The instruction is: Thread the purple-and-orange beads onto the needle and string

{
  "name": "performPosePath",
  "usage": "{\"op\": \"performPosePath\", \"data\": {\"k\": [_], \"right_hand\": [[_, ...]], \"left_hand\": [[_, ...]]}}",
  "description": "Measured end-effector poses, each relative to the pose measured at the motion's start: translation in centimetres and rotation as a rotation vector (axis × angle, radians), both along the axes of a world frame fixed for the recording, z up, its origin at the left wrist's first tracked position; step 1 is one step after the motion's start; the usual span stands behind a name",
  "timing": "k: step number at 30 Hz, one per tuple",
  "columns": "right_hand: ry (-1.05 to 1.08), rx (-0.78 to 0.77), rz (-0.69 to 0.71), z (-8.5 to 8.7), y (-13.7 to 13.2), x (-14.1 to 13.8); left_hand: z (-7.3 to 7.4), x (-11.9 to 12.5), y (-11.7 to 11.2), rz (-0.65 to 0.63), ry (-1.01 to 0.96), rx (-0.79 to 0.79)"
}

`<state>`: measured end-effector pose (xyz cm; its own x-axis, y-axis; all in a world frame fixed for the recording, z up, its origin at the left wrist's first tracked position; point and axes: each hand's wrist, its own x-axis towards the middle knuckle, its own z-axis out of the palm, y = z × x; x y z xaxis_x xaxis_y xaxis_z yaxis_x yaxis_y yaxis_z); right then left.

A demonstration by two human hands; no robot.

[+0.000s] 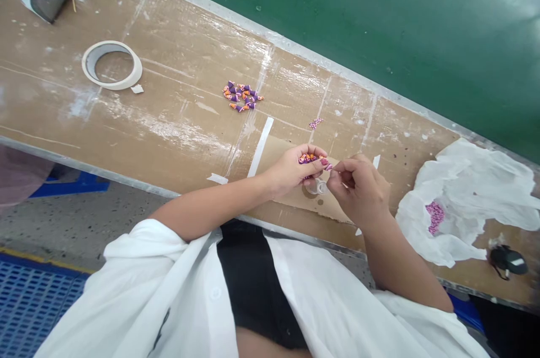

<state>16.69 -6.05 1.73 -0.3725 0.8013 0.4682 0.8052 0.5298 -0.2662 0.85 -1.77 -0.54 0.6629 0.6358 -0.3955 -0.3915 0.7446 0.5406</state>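
My left hand (289, 171) is closed around several tiny purple-and-orange figurines (309, 159). Between its thumb and forefinger one of them points toward my right hand (363, 188). That hand is pinched at the figurine's tip, by a small pink-and-white piece (328, 167); whether a tool or part sits in the pinch is too small to make out. Below the fingers, a small clear cup (314, 188) stands on a taped-down sheet of brown card (276, 150). Beyond my hands lie a little cluster of pink-and-white pieces (316, 122) and a group of similar figurines (242, 97).
A roll of masking tape (135, 74) lies on the brown work table (177, 104) at left. Crumpled white paper (453, 178) at right bears a heap of tiny pink pieces (435, 217). Near it is a black object (507, 260). A green surface (337, 14) borders the far edge.
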Motion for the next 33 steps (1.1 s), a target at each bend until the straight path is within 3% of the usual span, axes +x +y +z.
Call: {"op": "performPosePath", "data": {"k": [8,18,24,26,29,31,33], "right_hand": [[-0.091,-0.013,0.027,0.8,-0.3,-0.4],[-0.077,0.011,0.016,0.7,-0.6,-0.5],[0.258,-0.091,0.062,1.1,-0.7,0.5],[0.332,-0.079,0.030,0.9,-0.1,1.2],[0.336,-0.106,-0.134,0.1,2.1,2.0],[0.304,-0.201,-0.194,-0.5,4.4,1.8],[0.244,-0.322,-0.152,-1.2,7.2,0.9]], "left_hand": [[0.8,-0.4,0.5,-0.040,0.170,0.021],[0.5,-0.5,0.4,-0.076,0.095,0.045],[0.3,-0.9,0.3,-0.076,-0.168,0.152],[0.4,-1.0,0.2,-0.066,-0.231,0.174],[0.8,-1.2,0.2,-0.034,-0.236,0.166],[1.0,-1.1,0.3,-0.022,-0.217,0.107],[1.1,-1.0,0.4,-0.021,-0.195,0.036]]}}
